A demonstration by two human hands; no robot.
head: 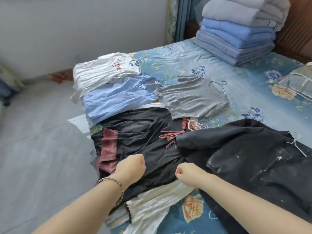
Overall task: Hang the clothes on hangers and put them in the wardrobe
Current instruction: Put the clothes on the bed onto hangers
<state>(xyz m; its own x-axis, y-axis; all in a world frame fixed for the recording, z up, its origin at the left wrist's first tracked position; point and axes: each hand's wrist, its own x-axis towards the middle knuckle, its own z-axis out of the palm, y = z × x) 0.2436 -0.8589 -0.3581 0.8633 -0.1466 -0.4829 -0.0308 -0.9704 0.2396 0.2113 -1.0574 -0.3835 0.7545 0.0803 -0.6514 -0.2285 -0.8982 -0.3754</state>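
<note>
Left hand (130,168) & right hand (189,173) clench fingers into black dress (143,132) on bed (185,61), prob. tugging it straight on pink hanger (194,124) at collar.

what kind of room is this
Most likely a bedroom: a bed with a floral sheet, a stack of folded quilts beside a wooden headboard, and clothes laid out on it.

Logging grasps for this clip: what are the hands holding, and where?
Cannot tell: the left hand and right hand are curled over the black garment.
</note>
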